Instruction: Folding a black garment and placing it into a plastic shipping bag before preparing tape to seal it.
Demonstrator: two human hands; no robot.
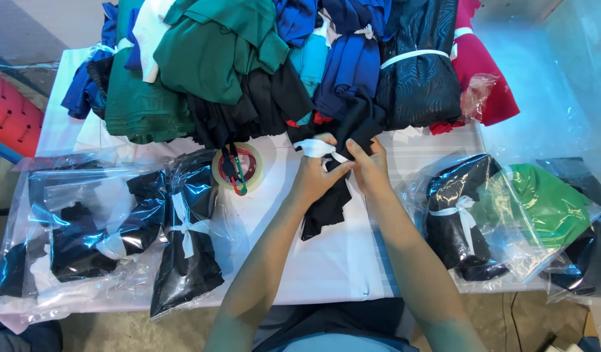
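From the head camera, both hands meet at the middle of the white table (326, 261). The left hand (311, 179) and right hand (369, 168) are pinched shut on a white strip (315, 148) wrapped round a black cloth bundle (326, 202), which trails toward the near edge. The strip could slip loose if the pinch eases, letting the folds spill. The tape roll (238, 167) sits just left; the heaped cloth pile (248, 65) behind could slump forward.
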